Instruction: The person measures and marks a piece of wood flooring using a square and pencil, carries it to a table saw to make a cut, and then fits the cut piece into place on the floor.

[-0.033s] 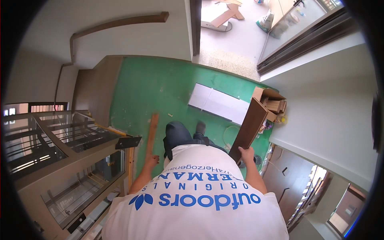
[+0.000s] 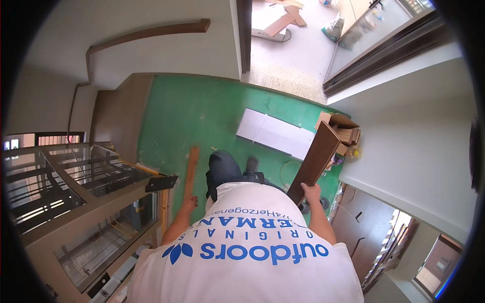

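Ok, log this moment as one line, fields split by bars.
left hand: at narrow wooden strip, grip unclear | right hand: gripping dark brown board | green floor: long white panel, open cardboard box

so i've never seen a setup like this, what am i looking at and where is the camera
No machine here, just a person working bare-handed. The picture comes from a wide fisheye camera worn on the head, looking down, so straight edges bend near the rim. The right hand holds a long dark-brown wooden plank. The left hand is at the near end of a narrow lighter-brown wooden strip; its exact hold is hard to see. On the green floor are a long, flat, white rectangular piece and an open brown cardboard box.
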Motion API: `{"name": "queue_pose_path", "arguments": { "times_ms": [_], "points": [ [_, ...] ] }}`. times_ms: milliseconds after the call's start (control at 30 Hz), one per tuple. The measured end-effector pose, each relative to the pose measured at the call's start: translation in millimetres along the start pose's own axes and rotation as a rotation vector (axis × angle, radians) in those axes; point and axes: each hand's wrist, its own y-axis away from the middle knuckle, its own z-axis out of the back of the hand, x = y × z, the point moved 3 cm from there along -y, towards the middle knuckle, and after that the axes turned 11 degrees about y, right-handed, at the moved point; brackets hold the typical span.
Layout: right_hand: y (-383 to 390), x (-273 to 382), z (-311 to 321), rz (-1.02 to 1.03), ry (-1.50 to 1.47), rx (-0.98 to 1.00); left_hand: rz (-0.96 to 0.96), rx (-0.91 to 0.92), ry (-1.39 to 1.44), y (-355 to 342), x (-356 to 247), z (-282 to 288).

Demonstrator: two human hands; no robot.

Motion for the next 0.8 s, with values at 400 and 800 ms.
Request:
{"name": "queue_pose_path", "arguments": {
  "times_ms": [400,800],
  "points": [
    [-208.2,272.5,96.2,-0.094,-0.354,-0.580,0.013,-0.150,-0.172,-347.5,-377.0,101.4],
    [-414.4,431.8,308.3,0.045,-0.441,-0.902,-0.519,0.473,-0.238,-407.8,-922.2,-208.4]
  ]
}}
